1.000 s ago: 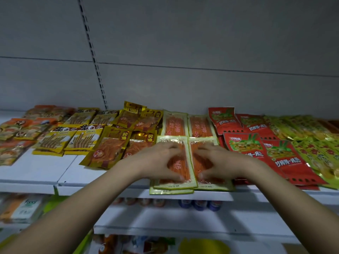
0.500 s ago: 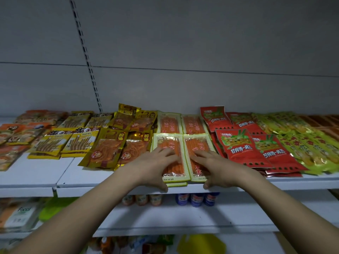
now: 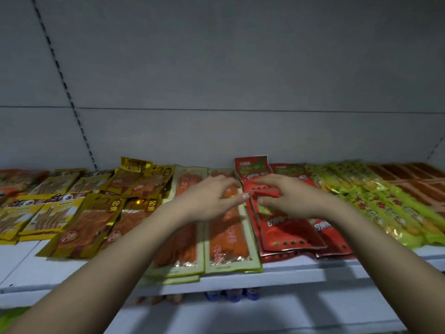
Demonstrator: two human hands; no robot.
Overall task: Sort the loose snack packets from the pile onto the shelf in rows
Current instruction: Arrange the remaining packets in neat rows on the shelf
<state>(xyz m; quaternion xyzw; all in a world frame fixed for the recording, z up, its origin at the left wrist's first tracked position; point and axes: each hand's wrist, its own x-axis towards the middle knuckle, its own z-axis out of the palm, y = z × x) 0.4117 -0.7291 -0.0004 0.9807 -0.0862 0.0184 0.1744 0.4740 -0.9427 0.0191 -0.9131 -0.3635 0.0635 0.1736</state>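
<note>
A white shelf (image 3: 289,273) against a grey panelled wall (image 3: 240,68) carries snack packets in rows. Both hands meet at the red packets (image 3: 284,227): right hand (image 3: 293,201) pinches one's far edge, left hand (image 3: 212,198) hovers loosely curled over the orange packets (image 3: 226,235). The packet writing is blurred.

Grey back panel (image 3: 240,68), horizontal seam across it, slotted upright strip (image 3: 63,83) on the left. Dim light. White lower shelf (image 3: 265,317) beneath, near.
</note>
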